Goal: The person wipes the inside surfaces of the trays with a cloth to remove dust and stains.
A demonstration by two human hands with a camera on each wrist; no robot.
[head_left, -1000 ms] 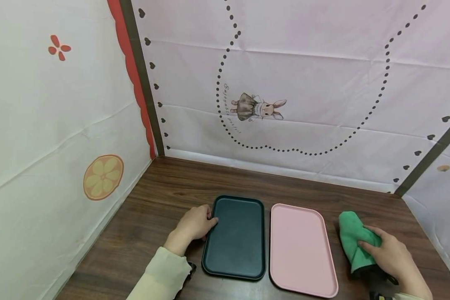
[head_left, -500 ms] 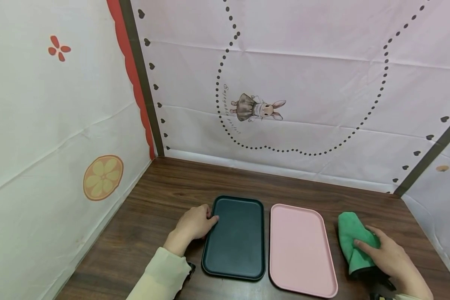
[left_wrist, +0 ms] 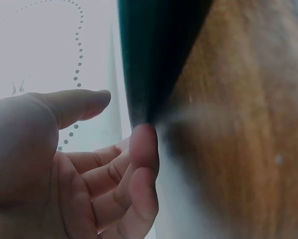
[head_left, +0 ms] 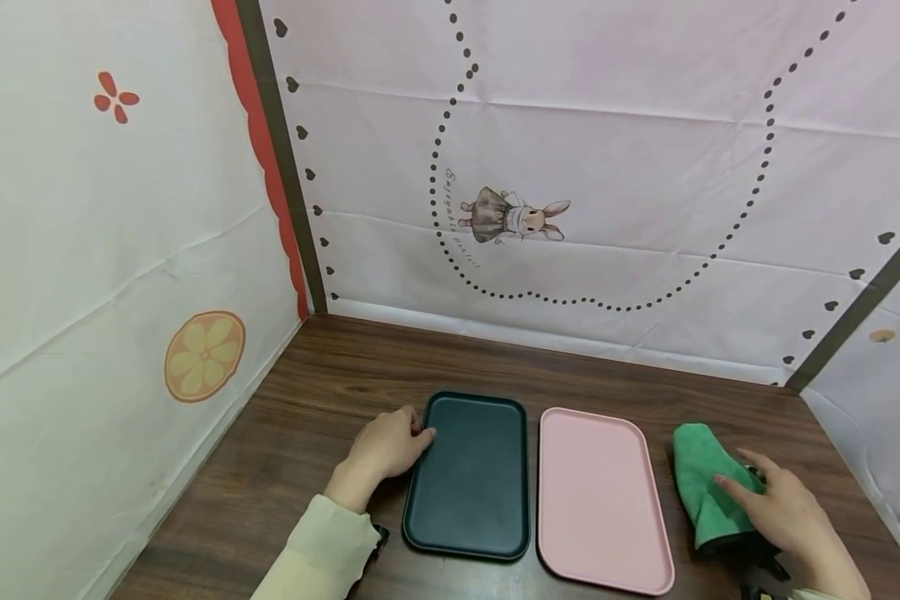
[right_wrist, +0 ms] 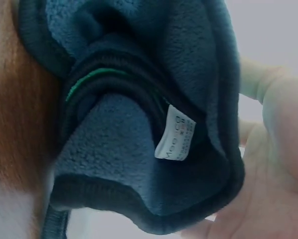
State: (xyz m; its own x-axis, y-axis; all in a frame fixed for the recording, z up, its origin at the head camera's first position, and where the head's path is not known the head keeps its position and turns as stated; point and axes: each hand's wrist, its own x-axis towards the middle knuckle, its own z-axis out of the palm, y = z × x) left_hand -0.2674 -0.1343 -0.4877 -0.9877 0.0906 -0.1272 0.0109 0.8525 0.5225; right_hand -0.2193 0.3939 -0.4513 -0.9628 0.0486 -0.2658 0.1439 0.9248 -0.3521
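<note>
My left hand is at the left long edge of a dark green tray, its thumb overlapping the rim. In the left wrist view the fingertips meet the tray's edge, while the thumb stands apart from it. At the right, my right hand lies against a bunched green cloth, thumb over its side and fingers spread loosely. The right wrist view shows the cloth's grey-blue fuzzy underside with dark edging and a white label. Part of this hand is hidden behind the cloth.
Between the dark tray and the cloth lies a pink tray, close beside the dark one. Both rest on a brown wooden table. Printed white fabric walls enclose the back and sides.
The right hand's fingers have loosened and spread away from the cloth, and dark edging now shows between thumb and fingers. The left hand and both trays look unmoved.
</note>
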